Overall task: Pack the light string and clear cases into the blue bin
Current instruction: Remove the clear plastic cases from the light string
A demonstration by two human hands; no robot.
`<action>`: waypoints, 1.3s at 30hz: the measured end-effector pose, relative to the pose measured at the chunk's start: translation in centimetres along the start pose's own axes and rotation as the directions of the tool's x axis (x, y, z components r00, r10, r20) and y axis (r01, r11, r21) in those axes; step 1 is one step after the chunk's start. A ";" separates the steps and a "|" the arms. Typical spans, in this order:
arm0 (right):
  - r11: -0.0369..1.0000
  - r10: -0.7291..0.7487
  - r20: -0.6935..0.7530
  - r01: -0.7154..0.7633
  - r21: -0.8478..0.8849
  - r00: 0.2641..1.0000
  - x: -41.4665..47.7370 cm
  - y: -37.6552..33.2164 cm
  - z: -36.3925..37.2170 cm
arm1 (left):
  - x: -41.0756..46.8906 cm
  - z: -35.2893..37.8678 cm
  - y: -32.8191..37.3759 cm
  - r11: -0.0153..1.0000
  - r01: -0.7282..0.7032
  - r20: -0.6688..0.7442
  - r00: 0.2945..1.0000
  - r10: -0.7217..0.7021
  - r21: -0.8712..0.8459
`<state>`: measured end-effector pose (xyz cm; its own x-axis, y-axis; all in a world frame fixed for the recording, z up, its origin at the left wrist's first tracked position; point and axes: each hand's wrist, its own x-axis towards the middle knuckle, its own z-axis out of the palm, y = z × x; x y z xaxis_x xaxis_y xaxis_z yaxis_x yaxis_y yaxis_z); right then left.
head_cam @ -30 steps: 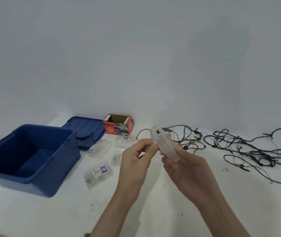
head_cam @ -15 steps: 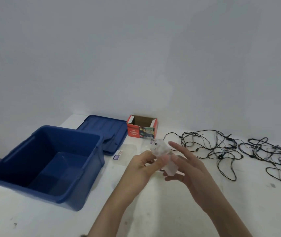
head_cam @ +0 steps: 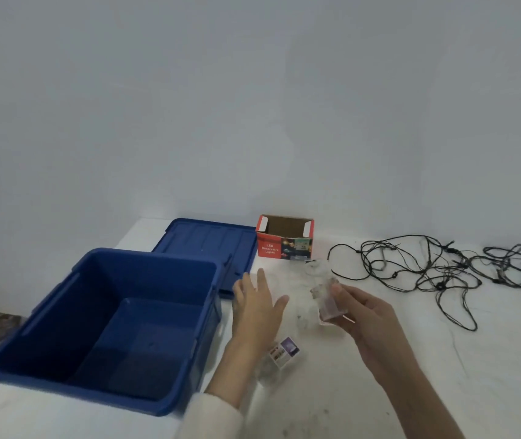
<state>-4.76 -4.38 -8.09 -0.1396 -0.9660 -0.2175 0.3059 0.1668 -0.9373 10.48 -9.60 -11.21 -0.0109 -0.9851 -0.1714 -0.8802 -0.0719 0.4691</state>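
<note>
The right hand (head_cam: 370, 315) is pinching a clear case (head_cam: 327, 299) over the table (head_cam: 443, 375). The left hand (head_cam: 257, 304) is hovering flat, fingers spread wide, beside the blue bin (head_cam: 145, 397).

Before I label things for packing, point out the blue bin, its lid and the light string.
blue bin (head_cam: 151, 280): head view, far inner wall.
lid (head_cam: 202, 245): head view, flat top.
light string (head_cam: 440, 285): head view, middle of tangle.

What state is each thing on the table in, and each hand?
blue bin: open, empty.
bin lid: off, flat behind bin.
cardboard box: upright, top open.
light string: tangled on the table.
held clear case: gripped by right hand.
labelled clear case: lying on the table.
left hand: open, holding nothing.
</note>
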 end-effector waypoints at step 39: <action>0.877 -0.478 -0.304 0.428 -0.218 0.824 -2.9 -4.4 5.1 | -4.3 -7.0 5.0 0.015 -0.089 -0.086 0.982 0.169 -0.996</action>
<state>-0.89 -3.31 -1.94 -0.5473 -0.8161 0.1859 0.0036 -0.2243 -0.9745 9.39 -6.79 -2.07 -0.1186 -0.9928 -0.0149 0.4605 -0.0683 0.8851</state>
